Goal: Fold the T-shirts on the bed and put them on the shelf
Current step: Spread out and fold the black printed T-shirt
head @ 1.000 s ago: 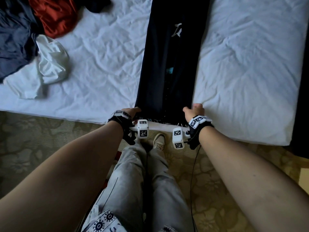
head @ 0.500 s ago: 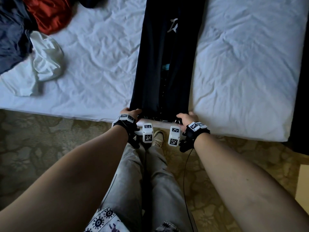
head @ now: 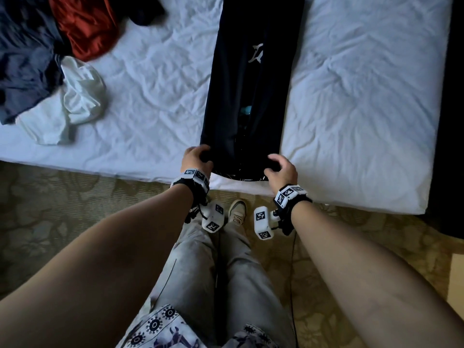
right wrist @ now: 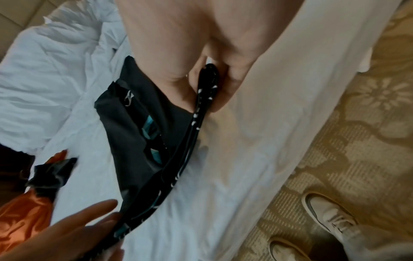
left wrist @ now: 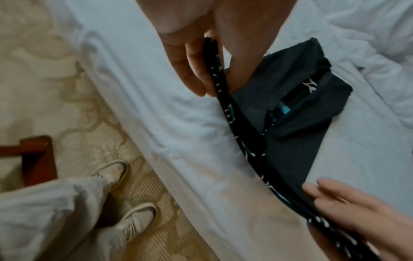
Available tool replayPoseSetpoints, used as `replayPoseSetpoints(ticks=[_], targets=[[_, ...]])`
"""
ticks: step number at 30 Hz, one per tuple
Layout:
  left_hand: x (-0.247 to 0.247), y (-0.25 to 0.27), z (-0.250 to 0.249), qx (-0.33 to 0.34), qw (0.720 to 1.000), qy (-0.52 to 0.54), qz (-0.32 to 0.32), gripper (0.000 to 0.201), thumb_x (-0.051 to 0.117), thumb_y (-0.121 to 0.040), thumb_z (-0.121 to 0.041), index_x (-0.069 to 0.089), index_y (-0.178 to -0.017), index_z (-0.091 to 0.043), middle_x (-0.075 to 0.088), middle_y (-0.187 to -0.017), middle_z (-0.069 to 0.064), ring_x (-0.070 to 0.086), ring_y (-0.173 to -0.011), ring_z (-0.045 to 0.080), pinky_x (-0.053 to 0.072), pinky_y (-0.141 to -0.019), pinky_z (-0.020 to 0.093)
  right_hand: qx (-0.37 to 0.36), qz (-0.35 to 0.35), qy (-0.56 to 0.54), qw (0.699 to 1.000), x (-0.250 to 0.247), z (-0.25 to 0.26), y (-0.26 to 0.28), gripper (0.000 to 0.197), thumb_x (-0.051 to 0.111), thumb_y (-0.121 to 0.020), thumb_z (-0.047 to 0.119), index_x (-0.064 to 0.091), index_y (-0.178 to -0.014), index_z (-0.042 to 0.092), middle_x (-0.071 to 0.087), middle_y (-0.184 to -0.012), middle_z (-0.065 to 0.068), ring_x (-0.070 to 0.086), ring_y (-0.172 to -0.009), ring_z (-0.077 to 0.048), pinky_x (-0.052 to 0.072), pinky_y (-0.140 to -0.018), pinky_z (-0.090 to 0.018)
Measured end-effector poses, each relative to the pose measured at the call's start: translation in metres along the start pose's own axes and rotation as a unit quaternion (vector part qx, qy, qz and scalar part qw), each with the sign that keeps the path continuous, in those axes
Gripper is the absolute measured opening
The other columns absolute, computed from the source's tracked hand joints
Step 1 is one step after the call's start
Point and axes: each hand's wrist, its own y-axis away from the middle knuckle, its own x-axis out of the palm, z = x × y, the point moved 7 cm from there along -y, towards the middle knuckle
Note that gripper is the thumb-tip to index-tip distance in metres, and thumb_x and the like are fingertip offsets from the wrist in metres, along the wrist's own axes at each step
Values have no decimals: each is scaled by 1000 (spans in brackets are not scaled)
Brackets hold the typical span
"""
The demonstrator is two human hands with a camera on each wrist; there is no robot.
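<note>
A black T-shirt (head: 251, 84) with a white logo lies on the white bed (head: 150, 71), folded lengthwise into a long narrow strip running away from me. My left hand (head: 200, 153) pinches the near left corner of its hem, thumb under and fingers on top. My right hand (head: 273, 160) pinches the near right corner the same way. In the left wrist view the patterned hem (left wrist: 223, 98) hangs taut between my left hand (left wrist: 208, 74) and my right hand (left wrist: 335, 203). The right wrist view shows my right hand (right wrist: 210, 84) gripping the hem (right wrist: 192, 127), raised slightly off the sheet.
A loose pile of clothes sits at the bed's far left: a red garment (head: 85, 23), a dark blue one (head: 25, 66) and a white one (head: 67, 101). I stand on patterned carpet (head: 62, 209) against the mattress edge. A wooden furniture leg (left wrist: 38, 159) is behind my feet.
Both hands have moved from the mattress edge up and forward onto the bed, lifting the shirt's near hem with them. The pile at the left has not moved.
</note>
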Motion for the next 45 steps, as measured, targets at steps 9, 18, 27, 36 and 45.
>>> replayPoseSetpoints(ticks=[9, 18, 27, 36, 45], targets=[[7, 6, -68, 130, 916, -325, 197, 54, 79, -73, -18, 63, -124, -17, 56, -125, 11, 56, -112, 31, 47, -89, 30, -97, 213, 204, 950, -11, 53, -3, 59, 77, -67, 6, 65, -122, 23, 50, -123, -3, 53, -110, -19, 43, -83, -20], [0, 3, -124, 245, 817, -510, 113, 9, 59, -82, -36, 65, -88, -37, 59, -105, -7, 43, -116, 25, 30, -100, 42, -207, 143, 414, 875, -45, 110, -13, 22, 59, -85, 35, 71, -103, 35, 62, -112, 6, 44, -118, -26, 28, -98, -44], [1, -21, -175, 284, 813, -468, 199, 38, 52, -94, -24, 58, -129, -37, 59, -124, 4, 56, -113, 33, 44, -93, 34, -211, 243, 388, 864, -55, 150, -35, 51, 42, -90, 15, 51, -136, 37, 52, -132, -2, 54, -118, -30, 47, -96, -38], [-9, -95, -236, 272, 841, -418, 209, 52, 42, -89, -15, 57, -124, -50, 57, -135, 4, 55, -121, 33, 45, -103, 42, -198, 219, 362, 884, -60, 206, -107, 52, 43, -87, 12, 60, -126, 41, 58, -134, -2, 58, -117, -27, 49, -97, -33], [4, -191, -297, 280, 813, -455, 232, 49, 40, -95, -10, 52, -136, -34, 49, -140, 14, 52, -122, 39, 45, -102, 41, -190, 213, 388, 876, -54, 255, -203, 45, 44, -93, 10, 62, -127, 33, 59, -131, -7, 58, -115, -30, 47, -92, -29]])
